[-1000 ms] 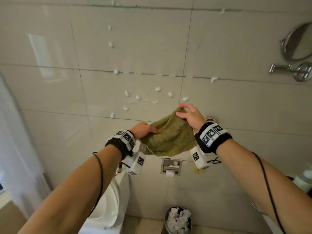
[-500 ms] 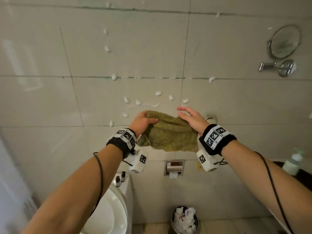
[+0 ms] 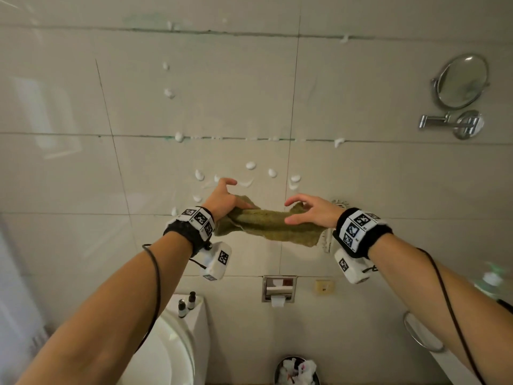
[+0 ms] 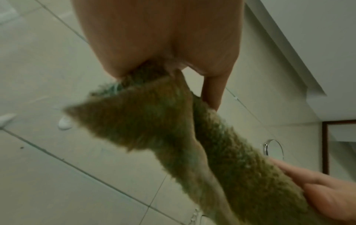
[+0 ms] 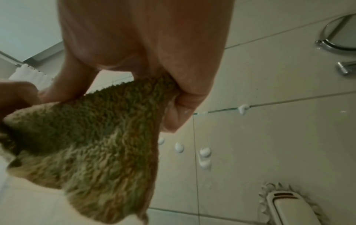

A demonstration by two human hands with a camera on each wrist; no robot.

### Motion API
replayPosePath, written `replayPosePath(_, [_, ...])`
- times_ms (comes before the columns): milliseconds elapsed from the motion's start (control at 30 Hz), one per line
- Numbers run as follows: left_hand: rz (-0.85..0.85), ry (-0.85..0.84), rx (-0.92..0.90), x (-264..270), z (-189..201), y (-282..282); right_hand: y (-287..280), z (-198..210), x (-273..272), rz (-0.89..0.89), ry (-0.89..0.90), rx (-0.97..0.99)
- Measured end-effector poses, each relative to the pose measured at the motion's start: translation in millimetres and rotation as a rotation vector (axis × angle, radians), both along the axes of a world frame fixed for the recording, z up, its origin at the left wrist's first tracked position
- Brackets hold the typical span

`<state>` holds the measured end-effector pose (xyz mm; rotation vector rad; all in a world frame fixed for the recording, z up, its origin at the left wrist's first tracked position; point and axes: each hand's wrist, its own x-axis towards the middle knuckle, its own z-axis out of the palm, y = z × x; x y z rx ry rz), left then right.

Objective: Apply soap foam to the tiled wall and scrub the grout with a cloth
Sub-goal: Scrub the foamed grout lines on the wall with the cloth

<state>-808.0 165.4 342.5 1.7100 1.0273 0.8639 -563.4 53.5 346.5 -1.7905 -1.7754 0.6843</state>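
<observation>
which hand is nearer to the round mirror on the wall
Right. The right hand holds the cloth end on the mirror's side, below and left of the round mirror. The left hand holds the far end, further left.

Large glossy beige tiles cover the bathroom wall (image 3: 388,190), and a pale window reflection (image 3: 47,118) shines on its left side. A round chrome mirror (image 3: 462,80) on a swing arm hangs at upper right, with a recessed paper holder (image 3: 279,289) low on the wall. Below stand a white toilet (image 3: 166,354) with two small dark bottles (image 3: 186,303) on its tank and a round bin (image 3: 297,370) of crumpled paper.
</observation>
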Motion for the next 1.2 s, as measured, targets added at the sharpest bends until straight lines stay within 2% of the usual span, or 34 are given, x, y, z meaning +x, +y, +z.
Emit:
replayPosePath(200, [-0.11, 0.13, 0.092, 17, 6, -11, -2, 3, 25, 0.017, -0.046, -0.033])
replayPosePath(467, [-0.176, 0.453, 0.159, 40, 4, -19, 3, 9, 44, -0.01, -0.028, 0.113])
replayPosePath(600, [-0.134, 0.401, 0.141, 47, 2, -18, 2, 15, 41, 0.006, 0.122, 0.106])
replayPosePath(733, [-0.175, 0.329, 0.174, 53, 5, -26, 6, 22, 36, 0.053, 0.305, 0.106])
replayPosePath(867, [-0.252, 0.217, 0.139, 61, 3, -28, 10, 31, 31, 0.074, 0.374, 0.14])
replayPosePath(1067, [-0.318, 0.168, 0.08, 70, 3, -26, 15, 36, 32, 0.085, 0.381, 0.129])
replayPosePath(1200, [-0.314, 0.144, 0.091, 69, 7, -27, 25, 20, 41, -0.089, 0.223, 0.161])
